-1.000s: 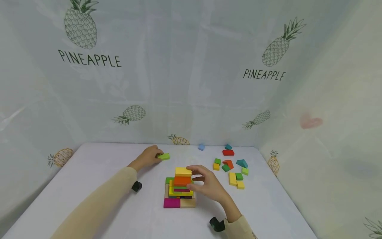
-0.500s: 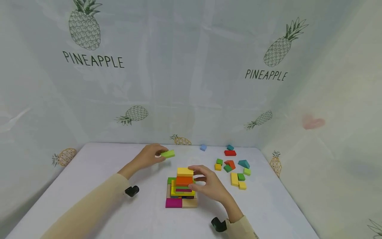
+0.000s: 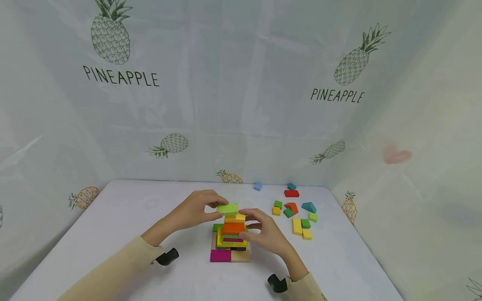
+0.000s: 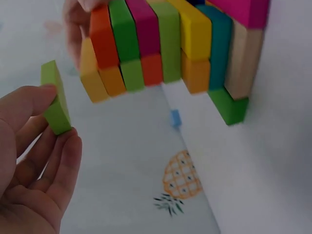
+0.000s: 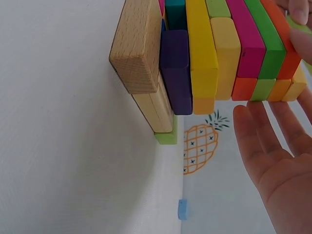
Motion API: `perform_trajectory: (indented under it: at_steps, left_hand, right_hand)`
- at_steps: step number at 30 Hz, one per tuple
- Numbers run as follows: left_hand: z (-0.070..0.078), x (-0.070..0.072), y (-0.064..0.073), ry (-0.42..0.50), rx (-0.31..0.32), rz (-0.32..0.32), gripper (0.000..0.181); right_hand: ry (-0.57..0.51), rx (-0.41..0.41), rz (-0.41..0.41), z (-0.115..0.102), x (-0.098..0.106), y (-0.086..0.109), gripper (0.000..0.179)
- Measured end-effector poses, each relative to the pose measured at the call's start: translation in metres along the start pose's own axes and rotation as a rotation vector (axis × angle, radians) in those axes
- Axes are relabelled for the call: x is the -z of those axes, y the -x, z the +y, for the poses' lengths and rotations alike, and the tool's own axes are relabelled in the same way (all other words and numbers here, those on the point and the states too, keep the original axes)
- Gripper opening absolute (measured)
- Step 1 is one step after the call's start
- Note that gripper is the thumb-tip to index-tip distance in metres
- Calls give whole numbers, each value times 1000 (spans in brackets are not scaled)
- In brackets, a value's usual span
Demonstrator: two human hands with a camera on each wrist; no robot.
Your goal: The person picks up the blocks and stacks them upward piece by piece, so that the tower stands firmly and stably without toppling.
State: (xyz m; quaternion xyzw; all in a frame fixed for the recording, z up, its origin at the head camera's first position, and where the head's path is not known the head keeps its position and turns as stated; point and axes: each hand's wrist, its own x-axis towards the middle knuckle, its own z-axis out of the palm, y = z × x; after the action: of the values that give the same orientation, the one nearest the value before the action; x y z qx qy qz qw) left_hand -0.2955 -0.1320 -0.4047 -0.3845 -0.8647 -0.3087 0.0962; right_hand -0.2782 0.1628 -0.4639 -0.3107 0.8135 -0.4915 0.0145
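My left hand [image 3: 197, 211] pinches a light green block [image 3: 227, 209] between thumb and fingers, at the top of a stacked block tower [image 3: 233, 228]. In the left wrist view the green block [image 4: 57, 102] is apart from the tower's end. The yellow block [image 3: 236, 218] at the tower's top sits above an orange block. My right hand [image 3: 263, 230] is at the tower's upper right side, with its thumb against the orange block. In the right wrist view its fingers [image 5: 265, 129] extend fairly straight along the back of the tower [image 5: 202, 48]. The lowest layer has magenta and bare wood blocks.
Several loose blocks lie to the right, including a red block [image 3: 291, 193], a teal triangular block [image 3: 309, 207] and a yellow block [image 3: 297, 226]. A blue block [image 3: 257, 186] lies near the table's back edge. A pineapple-print cloth [image 3: 241, 104] hangs behind the table.
My left hand has lifted the light green block from the table's far left and carried it right and nearer, to the tower's top. The right hand stays at the tower.
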Motion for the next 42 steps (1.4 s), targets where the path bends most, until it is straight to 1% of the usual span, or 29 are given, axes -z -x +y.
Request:
perform_trajectory:
  at_steps: [4,8,13,18,23,26,29,31,34,38,42]
  left_hand:
    - [17,-4,2,12,-18,-28,35]
    - [25,-11,5,5,-19,-40,34]
    - [26,-20,8,-15,-28,-41,31]
    - [26,-26,10,-19,-50,-14,30]
    - [26,-31,11,-6,-28,11,30]
    - [25,-34,12,-3,-12,22,33]
    - [23,-36,14,26,9,36,38]
    - [21,-38,16,59,35,46,43]
    - [18,-40,18,128,100,58,51]
    - [16,-44,21,197,202,67,58]
    - [15,-50,23,238,256,75,59]
  right_hand:
    - [-1,13,0,1,0,0,60]
    - [-8,0,0,1,0,0,59]
    - [-22,-4,-10,0,0,0,62]
    - [-17,1,-7,1,0,0,62]
    - [-35,-19,-10,1,1,0,60]
    - [-38,-16,-11,1,1,0,61]
    - [-38,-8,-12,1,1,0,62]
    - [-35,-5,-12,2,1,0,62]
    - [-23,-9,-7,1,0,0,61]
    - [-19,-14,-7,1,0,-1,61]
    - [-25,-19,-7,2,0,-1,61]
